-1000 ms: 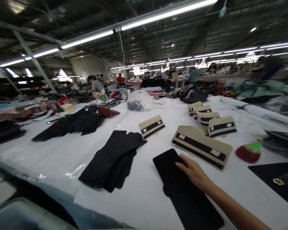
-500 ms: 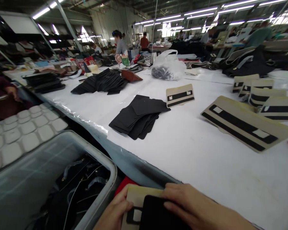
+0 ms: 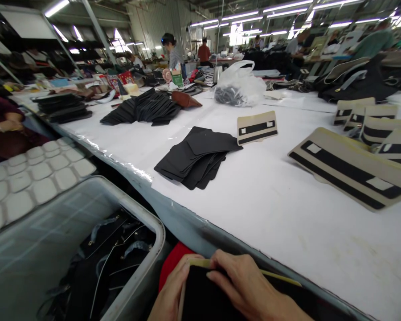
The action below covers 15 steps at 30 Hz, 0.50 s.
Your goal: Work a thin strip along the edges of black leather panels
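Note:
At the table's near edge, my left hand (image 3: 173,287) grips the left side of a beige panel (image 3: 200,263) with a yellowish top edge. A black panel (image 3: 203,296) lies over its face and covers most of it. My right hand (image 3: 242,283) pinches both pieces at the top edge, thumb on the black one. Their lower parts run out of view. A fanned pile of black panels (image 3: 197,156) lies on the table ahead. Beside it stands a small beige panel with black strips (image 3: 257,128), and a larger one (image 3: 350,167) is to the right.
A grey bin (image 3: 127,200) holding black pieces with cords stands at left, by a white padded seat (image 3: 36,171). Across the white table (image 3: 254,214) are more black stacks (image 3: 142,107), a plastic bag (image 3: 239,84) and beige panels (image 3: 387,129). Co-workers (image 3: 175,53) are farther off.
The black panel has shifted left and up over the beige panel, covering the strip and white patch that showed before. My right hand has moved left, closer to my left hand.

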Tool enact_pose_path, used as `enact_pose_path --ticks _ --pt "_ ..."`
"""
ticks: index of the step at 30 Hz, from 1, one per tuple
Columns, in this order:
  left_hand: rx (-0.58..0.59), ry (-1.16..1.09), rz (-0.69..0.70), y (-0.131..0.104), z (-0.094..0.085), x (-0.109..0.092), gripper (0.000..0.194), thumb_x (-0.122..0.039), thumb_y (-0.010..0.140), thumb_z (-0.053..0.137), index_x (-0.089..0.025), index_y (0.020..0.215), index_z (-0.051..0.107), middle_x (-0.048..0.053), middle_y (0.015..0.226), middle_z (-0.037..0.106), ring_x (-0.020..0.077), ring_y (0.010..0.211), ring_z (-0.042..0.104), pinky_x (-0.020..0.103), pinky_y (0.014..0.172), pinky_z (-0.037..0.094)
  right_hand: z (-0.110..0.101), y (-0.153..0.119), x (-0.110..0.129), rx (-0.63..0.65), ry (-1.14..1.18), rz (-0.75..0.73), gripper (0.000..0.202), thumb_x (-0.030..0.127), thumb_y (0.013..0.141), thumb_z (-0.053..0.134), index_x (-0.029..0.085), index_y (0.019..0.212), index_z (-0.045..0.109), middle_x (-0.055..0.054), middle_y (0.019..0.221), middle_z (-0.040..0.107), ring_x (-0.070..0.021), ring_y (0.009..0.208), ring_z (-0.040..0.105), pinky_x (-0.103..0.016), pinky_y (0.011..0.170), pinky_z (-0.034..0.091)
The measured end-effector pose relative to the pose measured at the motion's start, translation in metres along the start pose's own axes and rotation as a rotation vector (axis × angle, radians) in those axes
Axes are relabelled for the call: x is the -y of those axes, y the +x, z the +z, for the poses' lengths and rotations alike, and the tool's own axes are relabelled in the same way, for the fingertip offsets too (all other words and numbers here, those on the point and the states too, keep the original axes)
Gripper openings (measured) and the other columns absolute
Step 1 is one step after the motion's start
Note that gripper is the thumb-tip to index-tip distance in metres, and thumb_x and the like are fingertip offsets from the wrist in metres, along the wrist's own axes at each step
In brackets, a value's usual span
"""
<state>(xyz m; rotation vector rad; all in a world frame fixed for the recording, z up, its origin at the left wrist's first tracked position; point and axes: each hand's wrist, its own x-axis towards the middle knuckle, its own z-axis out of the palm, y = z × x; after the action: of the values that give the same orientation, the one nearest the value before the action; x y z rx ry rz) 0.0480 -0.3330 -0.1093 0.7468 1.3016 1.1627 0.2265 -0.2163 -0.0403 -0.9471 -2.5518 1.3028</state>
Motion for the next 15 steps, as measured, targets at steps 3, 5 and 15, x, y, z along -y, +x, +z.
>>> enact_pose_path --ticks 3,5,15 --pt "-0.031 0.098 0.025 -0.002 -0.003 -0.007 0.044 -0.054 0.092 0.052 -0.021 0.115 0.069 0.009 0.129 0.066 0.0298 0.131 0.050 0.040 0.114 0.037 0.000 0.002 0.000 -0.006 0.044 0.022 0.011 0.024 0.097 0.051 0.022 0.087 0.055 0.002 0.076 0.063 -0.0165 0.065 0.059 -0.026 0.061 0.040" --pt "-0.030 0.176 0.017 -0.004 -0.001 -0.022 0.042 -0.054 0.093 0.050 -0.023 0.115 0.070 0.007 0.130 0.066 0.0287 0.129 0.052 0.037 0.110 0.042 0.000 0.003 0.001 -0.009 0.072 0.033 0.013 0.025 0.098 0.050 0.022 0.086 0.055 0.002 0.076 0.063 -0.0167 0.066 0.059 -0.026 0.062 0.040" --pt "0.091 0.243 -0.057 -0.004 0.008 -0.065 0.040 -0.051 0.096 0.046 -0.028 0.121 0.066 0.006 0.124 0.071 0.0250 0.121 0.061 0.028 0.090 0.056 0.000 0.008 -0.003 -0.012 0.178 0.001 0.021 0.034 0.098 0.045 0.022 0.083 0.054 0.002 0.075 0.061 -0.0169 0.068 0.056 -0.027 0.065 0.040"
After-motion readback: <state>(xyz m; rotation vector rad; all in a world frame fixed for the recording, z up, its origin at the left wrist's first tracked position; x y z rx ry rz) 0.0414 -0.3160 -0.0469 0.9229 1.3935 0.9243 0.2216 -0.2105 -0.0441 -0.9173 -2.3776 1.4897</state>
